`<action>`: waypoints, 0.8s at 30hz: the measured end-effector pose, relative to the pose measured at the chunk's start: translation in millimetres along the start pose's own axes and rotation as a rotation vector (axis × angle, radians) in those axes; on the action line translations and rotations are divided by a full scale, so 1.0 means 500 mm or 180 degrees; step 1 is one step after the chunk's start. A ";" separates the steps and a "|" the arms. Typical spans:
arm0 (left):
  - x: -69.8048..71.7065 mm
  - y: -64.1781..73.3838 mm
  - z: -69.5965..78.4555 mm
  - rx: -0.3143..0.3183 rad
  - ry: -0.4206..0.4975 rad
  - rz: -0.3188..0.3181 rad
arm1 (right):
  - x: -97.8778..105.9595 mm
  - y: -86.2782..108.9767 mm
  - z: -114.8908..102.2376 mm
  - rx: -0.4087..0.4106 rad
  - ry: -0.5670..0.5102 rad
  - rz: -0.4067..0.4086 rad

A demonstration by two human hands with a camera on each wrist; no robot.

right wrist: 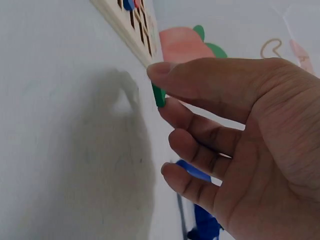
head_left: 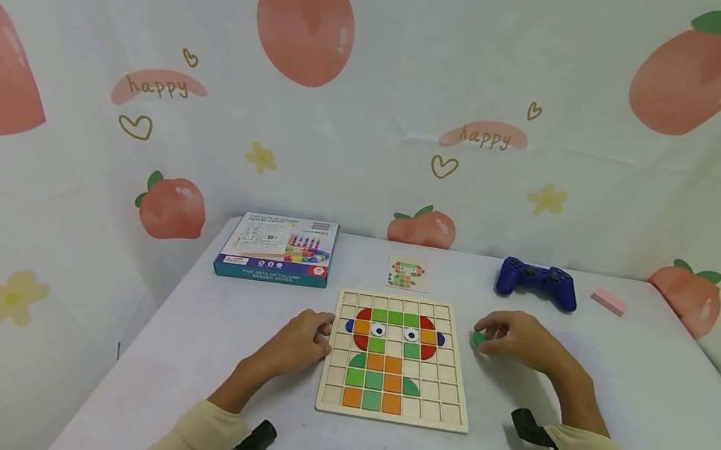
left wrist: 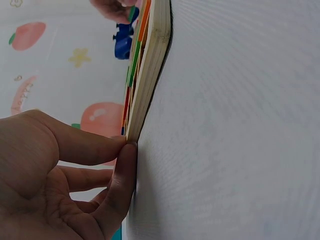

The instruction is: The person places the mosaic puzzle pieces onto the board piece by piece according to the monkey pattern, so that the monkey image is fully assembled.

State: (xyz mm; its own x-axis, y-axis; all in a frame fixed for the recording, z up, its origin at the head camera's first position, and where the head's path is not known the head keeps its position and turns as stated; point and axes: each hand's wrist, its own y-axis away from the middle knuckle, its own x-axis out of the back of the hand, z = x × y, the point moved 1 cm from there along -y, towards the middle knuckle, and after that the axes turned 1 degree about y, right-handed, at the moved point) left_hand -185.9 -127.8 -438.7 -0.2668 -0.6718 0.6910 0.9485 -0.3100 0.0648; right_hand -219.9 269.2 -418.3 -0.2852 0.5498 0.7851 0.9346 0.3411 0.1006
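Note:
A square-celled wooden board (head_left: pixel 451 394) lies on the table between the hands. Coloured tiles form a figure on it, with two eye tiles, red rounded corners, blue half-rounds at the sides and a green and orange body. My left hand (head_left: pixel 294 342) is at the board's left side. In the left wrist view, its thumb and a finger pinch the board's edge (left wrist: pixel 156 55). To the right of the board, my right hand (head_left: pixel 515 338) holds a small green tile (right wrist: pixel 158 94) between thumb and fingertip, raised over the tabletop. The other fingers of that hand are loosely bent.
Behind the board lies a small pattern card (head_left: pixel 408 274) showing a similar figure. A flat box (head_left: pixel 276 248) is at the back left. At the back right are a blue game controller (head_left: pixel 537 283) and a pink block (head_left: pixel 609 301). A fruit-printed curtain (head_left: pixel 370 144) hangs behind the table.

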 end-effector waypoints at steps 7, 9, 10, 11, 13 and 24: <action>0.001 0.002 0.003 0.0022 0.0030 0.0025 | -0.014 -0.008 -0.035 0.0145 -0.0083 -0.0030; 0.001 0.002 0.004 0.0028 0.0027 0.0022 | -0.019 -0.009 -0.047 0.0178 -0.0121 -0.0055; 0.001 0.002 0.004 0.0033 0.0025 0.0018 | -0.023 -0.010 -0.053 0.0189 -0.0141 -0.0070; 0.000 0.001 0.004 0.0032 0.0022 0.0012 | -0.026 -0.011 -0.059 0.0202 -0.0151 -0.0082; 0.000 0.001 0.004 0.0034 0.0010 0.0004 | -0.033 -0.012 -0.071 0.0232 -0.0165 -0.0104; 0.000 0.001 0.001 0.0037 0.0028 -0.0010 | -0.082 -0.025 -0.139 0.0401 -0.0108 -0.0277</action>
State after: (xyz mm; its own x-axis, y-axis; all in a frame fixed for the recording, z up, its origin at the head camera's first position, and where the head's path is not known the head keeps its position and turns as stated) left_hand -185.5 -127.6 -438.6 -0.2713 -0.6768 0.6843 0.9496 -0.3043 0.0755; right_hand -205.2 189.4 -409.5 -0.3729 0.5387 0.7555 0.8727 0.4803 0.0882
